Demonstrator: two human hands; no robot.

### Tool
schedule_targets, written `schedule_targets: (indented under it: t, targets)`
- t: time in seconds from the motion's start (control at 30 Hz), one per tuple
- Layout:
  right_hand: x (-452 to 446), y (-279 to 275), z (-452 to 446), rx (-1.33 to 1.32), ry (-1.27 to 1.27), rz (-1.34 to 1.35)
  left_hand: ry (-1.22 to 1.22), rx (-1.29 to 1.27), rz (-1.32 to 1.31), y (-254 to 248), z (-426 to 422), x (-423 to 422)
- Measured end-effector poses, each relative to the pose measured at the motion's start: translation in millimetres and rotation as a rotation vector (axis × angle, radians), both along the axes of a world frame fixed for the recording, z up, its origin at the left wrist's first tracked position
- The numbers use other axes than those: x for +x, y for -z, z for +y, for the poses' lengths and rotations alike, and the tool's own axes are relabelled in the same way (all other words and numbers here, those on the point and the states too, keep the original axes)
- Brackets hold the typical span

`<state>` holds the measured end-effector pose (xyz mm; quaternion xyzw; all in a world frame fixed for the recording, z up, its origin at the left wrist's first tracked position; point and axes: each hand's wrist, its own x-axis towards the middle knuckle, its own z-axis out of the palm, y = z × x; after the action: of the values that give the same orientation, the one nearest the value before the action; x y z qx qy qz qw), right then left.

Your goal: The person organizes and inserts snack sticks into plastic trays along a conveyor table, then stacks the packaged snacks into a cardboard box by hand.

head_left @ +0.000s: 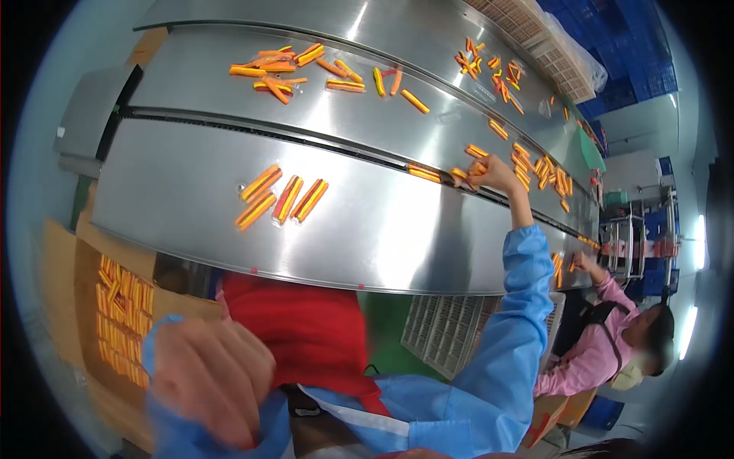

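My right hand (491, 173) reaches out over the conveyor's dark slot, fingers closed on an orange-and-yellow stick (459, 174). Beside it another striped stick (424, 174) lies along the slot. Low in the left of the head view, my left hand (210, 375) is curled and blurred near my body; whatever it may hold is hidden. On the near steel surface (176, 176) several striped sticks (287, 199) in clear wrap lie side by side. A cardboard box (65, 306) at the left contains rows of similar sticks (122, 321).
More sticks (275, 67) lie scattered on the middle belt, with further groups (543, 172) at the right. A co-worker (604, 336) in pink reaches to the line at the right. White crates (443, 329) stand below the table edge; beige crates (543, 38) line the far side.
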<state>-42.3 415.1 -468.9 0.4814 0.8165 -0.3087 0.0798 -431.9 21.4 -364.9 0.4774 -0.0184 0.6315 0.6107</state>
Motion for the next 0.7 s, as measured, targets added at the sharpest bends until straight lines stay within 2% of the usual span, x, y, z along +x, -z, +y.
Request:
schedule_targets:
  t: [0.07,0.13,0.2,0.27,0.4,0.47,0.5,0.53,0.57,0.6,0.63,0.67,0.7]
  targets:
    - [-6.3,-21.6,-8.6,-0.027,0.007,-0.049,0.038,-0.071,-0.01,-23.3,1.0,9.8]
    - [-41.1,-46.7,-49.6,-0.244,-0.066,-0.078,0.295,0.053,-0.099,-27.5,8.9,11.6]
    - [-56.9,-11.0,-66.2,-0.386,-0.396,0.092,0.309,0.032,-0.148,-26.2,-4.7,18.3]
    - [-81.8,5.5,-92.9,-0.432,-0.422,0.098,0.317,0.006,-0.194,-29.6,-10.1,19.6]
    - [-95.0,17.2,-121.5,-0.263,-0.39,0.205,0.481,-0.061,-0.086,-51.3,-14.5,7.4]
    - [-88.9,5.8,-142.3,0.187,-0.164,0.339,0.562,-0.079,-0.03,-49.2,-16.9,2.6]
    - [-83.8,-0.6,-155.6,0.341,-0.108,0.395,0.565,0.06,-0.015,-39.6,-17.6,1.4]
    - [-79.8,-3.8,-173.2,0.332,-0.095,0.394,0.567,0.191,-0.004,-27.3,-18.8,3.5]
    - [-77.3,-4.3,-194.2,0.271,0.08,0.442,0.581,0.172,-0.009,3.1,-28.1,25.0]
    - [-77.6,-2.9,-212.0,0.21,0.254,0.49,0.387,-0.043,-0.432,46.5,-45.1,59.7]
    - [-79.4,2.1,-231.8,0.176,0.231,0.382,0.23,-0.056,0.169,41.4,-12.9,40.2]
    - [-92.9,-0.9,-252.7,0.154,0.253,0.211,0.134,0.089,0.782,36.0,19.3,20.7]
    - [-105.3,8.6,-267.6,0.235,0.222,0.126,-0.105,0.094,1.069,55.9,32.9,33.0]
